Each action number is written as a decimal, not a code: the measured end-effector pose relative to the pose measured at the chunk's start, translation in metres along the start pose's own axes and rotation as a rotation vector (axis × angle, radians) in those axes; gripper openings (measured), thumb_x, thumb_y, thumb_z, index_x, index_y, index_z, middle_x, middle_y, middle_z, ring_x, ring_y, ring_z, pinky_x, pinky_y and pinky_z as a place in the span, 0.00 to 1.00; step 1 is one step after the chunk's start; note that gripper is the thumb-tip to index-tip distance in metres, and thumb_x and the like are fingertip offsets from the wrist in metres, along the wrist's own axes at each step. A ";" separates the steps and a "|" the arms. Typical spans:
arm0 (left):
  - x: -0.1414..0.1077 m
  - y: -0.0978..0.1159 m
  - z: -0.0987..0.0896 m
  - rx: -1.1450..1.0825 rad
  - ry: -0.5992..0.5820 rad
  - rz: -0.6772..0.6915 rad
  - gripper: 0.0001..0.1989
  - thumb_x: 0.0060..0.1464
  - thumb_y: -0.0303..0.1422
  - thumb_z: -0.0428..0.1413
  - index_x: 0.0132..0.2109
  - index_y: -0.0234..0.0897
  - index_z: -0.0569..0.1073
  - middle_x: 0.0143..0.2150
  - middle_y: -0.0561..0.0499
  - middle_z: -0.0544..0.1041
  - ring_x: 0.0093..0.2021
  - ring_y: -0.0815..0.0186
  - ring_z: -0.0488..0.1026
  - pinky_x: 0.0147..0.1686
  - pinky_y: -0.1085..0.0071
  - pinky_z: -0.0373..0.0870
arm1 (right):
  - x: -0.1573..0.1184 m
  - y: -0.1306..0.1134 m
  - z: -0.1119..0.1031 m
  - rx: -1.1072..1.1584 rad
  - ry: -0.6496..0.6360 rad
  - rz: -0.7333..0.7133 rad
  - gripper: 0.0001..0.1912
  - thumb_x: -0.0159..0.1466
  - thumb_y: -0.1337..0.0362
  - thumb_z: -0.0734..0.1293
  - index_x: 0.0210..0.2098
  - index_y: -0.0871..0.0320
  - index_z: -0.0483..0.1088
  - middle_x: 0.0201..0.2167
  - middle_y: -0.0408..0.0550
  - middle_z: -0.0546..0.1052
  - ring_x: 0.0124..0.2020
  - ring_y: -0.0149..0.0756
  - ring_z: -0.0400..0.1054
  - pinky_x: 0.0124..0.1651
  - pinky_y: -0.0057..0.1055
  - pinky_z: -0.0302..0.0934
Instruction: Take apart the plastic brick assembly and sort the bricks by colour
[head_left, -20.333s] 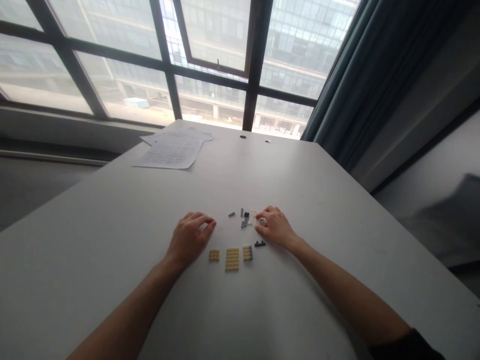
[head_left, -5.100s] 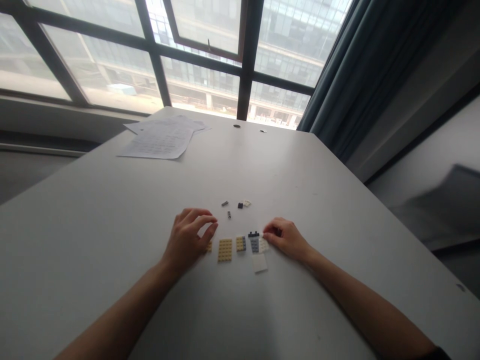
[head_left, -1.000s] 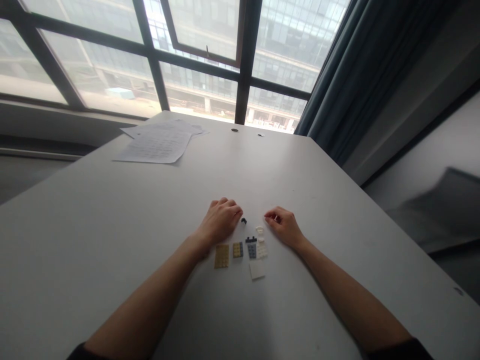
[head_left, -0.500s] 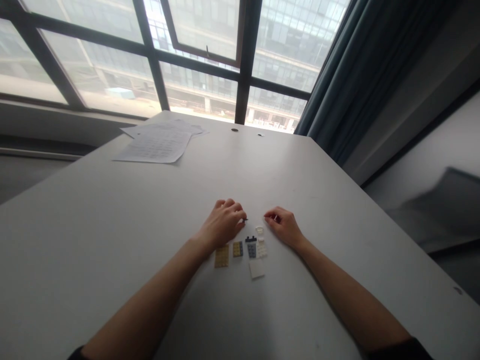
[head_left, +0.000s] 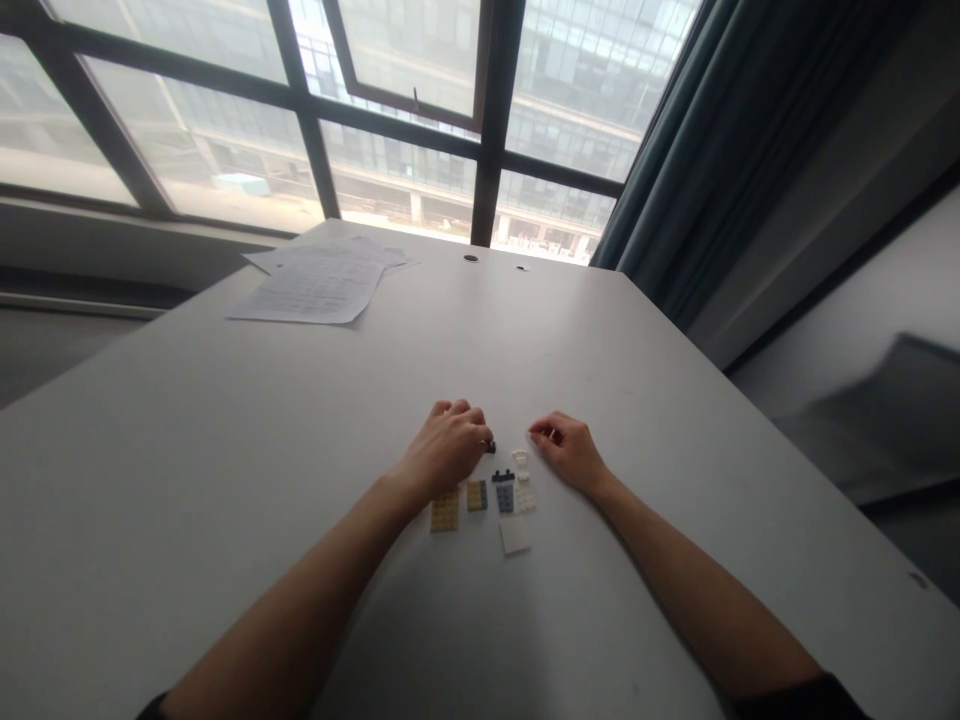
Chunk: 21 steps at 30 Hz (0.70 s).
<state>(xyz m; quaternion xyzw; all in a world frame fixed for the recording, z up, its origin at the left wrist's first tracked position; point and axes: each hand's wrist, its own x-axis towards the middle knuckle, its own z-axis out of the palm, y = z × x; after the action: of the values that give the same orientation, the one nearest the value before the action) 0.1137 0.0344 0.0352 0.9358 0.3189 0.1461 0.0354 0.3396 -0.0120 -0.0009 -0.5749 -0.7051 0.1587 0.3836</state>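
My left hand [head_left: 454, 438] is closed, its thumb and fingertips pinching a small black toy brick piece [head_left: 490, 447] just above the table. My right hand [head_left: 566, 443] rests on the table to the right, fingers curled and tips together; whether anything is between them is hidden. Between and below the hands lie a tan plate [head_left: 445, 510], partly under my left wrist, a tan and grey brick [head_left: 477, 495], a dark clip-like piece [head_left: 503, 476], a blue-grey studded piece [head_left: 505, 498], a white studded piece [head_left: 525, 498], a small white curved piece [head_left: 520, 456] and a flat white tile [head_left: 514, 536].
The white table [head_left: 637, 420] carries printed papers [head_left: 315, 285] at its far left. Two cable holes, one of them a dark hole [head_left: 470, 258], sit near the far edge. Beyond stand a window [head_left: 409, 150] and a dark curtain [head_left: 697, 150].
The black piece in my left fingers has turned and shows a little lower and more fully. My right hand has stayed in place, and the pieces on the table lie as before.
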 end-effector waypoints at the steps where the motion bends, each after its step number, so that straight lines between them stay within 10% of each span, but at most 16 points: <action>1: 0.000 0.000 0.000 -0.014 -0.011 -0.003 0.10 0.57 0.30 0.52 0.34 0.42 0.78 0.39 0.50 0.77 0.41 0.61 0.68 0.45 0.61 0.56 | 0.000 0.000 0.000 0.001 0.000 0.000 0.05 0.59 0.70 0.66 0.32 0.58 0.74 0.28 0.43 0.72 0.28 0.28 0.65 0.34 0.25 0.60; 11: 0.001 0.006 0.003 -0.100 -0.001 0.052 0.06 0.57 0.34 0.56 0.37 0.45 0.79 0.39 0.52 0.78 0.42 0.61 0.68 0.46 0.61 0.57 | 0.000 -0.004 -0.002 -0.007 -0.004 0.006 0.04 0.60 0.68 0.65 0.32 0.58 0.74 0.28 0.43 0.73 0.28 0.29 0.65 0.34 0.26 0.61; 21: -0.040 -0.066 -0.018 -0.057 0.160 -0.308 0.11 0.54 0.33 0.52 0.39 0.41 0.79 0.42 0.50 0.78 0.45 0.57 0.70 0.47 0.60 0.63 | 0.002 0.002 0.000 0.009 0.009 0.015 0.04 0.59 0.68 0.65 0.32 0.58 0.74 0.30 0.44 0.74 0.28 0.30 0.65 0.33 0.27 0.61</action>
<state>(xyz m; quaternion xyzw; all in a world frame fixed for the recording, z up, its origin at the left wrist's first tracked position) 0.0391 0.0621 0.0321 0.8599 0.4558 0.2222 0.0584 0.3405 -0.0092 -0.0013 -0.5790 -0.6985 0.1621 0.3881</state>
